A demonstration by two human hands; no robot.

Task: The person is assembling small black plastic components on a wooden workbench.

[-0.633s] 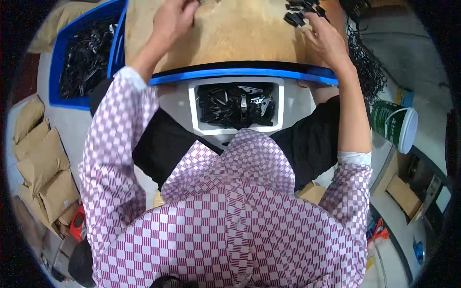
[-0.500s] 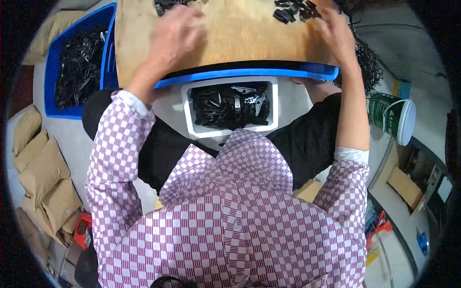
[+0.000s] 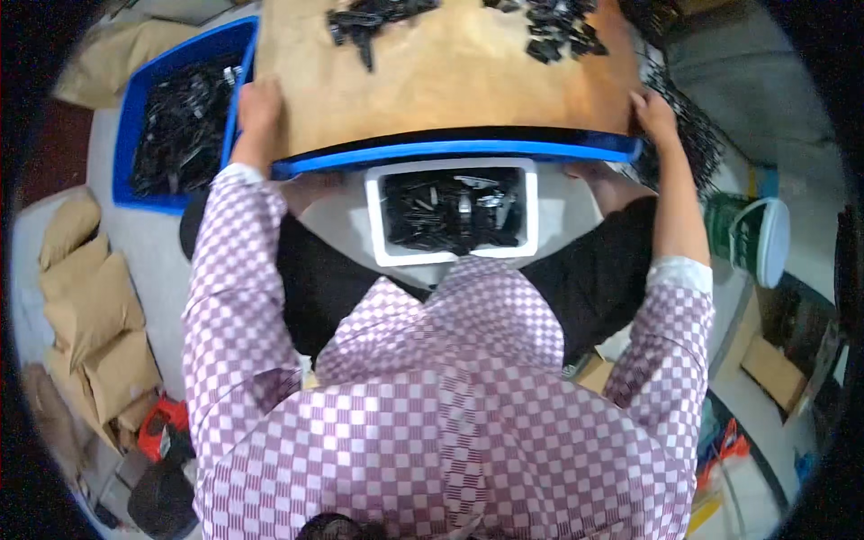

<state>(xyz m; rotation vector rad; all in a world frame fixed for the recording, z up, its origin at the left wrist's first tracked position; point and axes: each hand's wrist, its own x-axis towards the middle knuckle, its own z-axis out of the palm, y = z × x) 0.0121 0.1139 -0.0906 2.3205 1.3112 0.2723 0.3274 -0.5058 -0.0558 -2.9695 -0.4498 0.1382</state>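
Note:
A light wooden board (image 3: 432,90) lies over a blue-rimmed bin (image 3: 405,155) in front of me. At the board's left edge my left hand (image 3: 259,110) is closed, gripping the side. My right hand (image 3: 657,115) holds the opposite edge, its fingers curled around the side. Two groups of small black plastic parts rest on the far half of the board: one pile (image 3: 373,22) toward the left, another pile (image 3: 562,31) toward the right. Both hands are apart from these piles.
Between my legs stands a white box (image 3: 376,225) of black parts. A blue crate (image 3: 124,162) with more black pieces is at the left. Tan sacks (image 3: 90,306) are stacked lower left. At the right are a tangled black heap (image 3: 688,135) and a green bucket (image 3: 729,234).
My left hand has gone from above the board to its left edge. My right hand has left the right-hand parts and come nearer along the right edge. The view has shifted slightly.

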